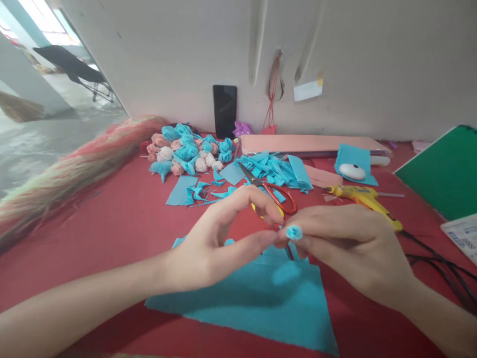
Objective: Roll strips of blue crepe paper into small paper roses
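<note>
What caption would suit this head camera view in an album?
Two hands shape a small blue paper roll above a blue sheet, with scissors beyond.

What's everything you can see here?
wall: one, grey, behind
phone: one, black, against wall
cord: one, red, on wall
note: one, white, on wall
cloth: one, red, underneath
fringe: one, red and cream, left
flowers: many, blue/pink/white, back left
scraps: many, blue, centre
scissors: one pair, red-handled, centre
pack: one, pink, along wall
gadget: one, white, on blue paper
glue gun: one, yellow, right
cables: several, black, right
board: one, green, far right
card: one, whitish, right edge
sheet: one, blue, front
chair: one, black, back left
bud: one, blue, held, centre
left hand: one, bare, centre
right hand: one, bare, holding bud
</note>
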`<action>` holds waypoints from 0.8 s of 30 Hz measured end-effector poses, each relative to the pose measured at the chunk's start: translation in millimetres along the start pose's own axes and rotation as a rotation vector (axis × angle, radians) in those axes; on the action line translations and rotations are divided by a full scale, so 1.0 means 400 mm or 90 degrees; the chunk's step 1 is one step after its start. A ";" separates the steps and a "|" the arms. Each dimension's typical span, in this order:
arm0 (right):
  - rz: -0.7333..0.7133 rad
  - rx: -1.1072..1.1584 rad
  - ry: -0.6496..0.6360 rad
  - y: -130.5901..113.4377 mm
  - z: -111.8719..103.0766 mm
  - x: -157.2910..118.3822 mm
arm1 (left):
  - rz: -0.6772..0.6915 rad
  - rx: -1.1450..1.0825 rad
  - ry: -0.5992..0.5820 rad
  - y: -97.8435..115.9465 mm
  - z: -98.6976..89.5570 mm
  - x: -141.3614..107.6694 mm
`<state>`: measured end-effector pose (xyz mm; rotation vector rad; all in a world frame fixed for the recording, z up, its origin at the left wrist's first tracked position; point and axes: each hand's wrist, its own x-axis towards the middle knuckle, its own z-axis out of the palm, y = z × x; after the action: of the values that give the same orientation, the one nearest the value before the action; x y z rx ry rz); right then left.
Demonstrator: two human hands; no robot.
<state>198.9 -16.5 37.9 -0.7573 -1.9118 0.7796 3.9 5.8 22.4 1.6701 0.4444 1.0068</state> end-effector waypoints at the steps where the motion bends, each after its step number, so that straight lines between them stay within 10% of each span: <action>1: 0.029 0.029 0.014 0.000 0.006 -0.001 | 0.006 0.005 -0.001 0.001 0.002 -0.001; 11: 0.242 0.280 0.019 0.002 0.069 -0.039 | -0.152 -0.211 -0.039 0.014 0.038 -0.022; 24: 0.212 0.259 0.017 -0.009 0.070 -0.056 | -0.189 -0.307 -0.031 0.019 0.062 -0.030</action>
<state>182.1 -41.7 18.6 -0.8295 -1.5472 1.3087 15.4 -20.3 23.1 1.1546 0.3683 0.7760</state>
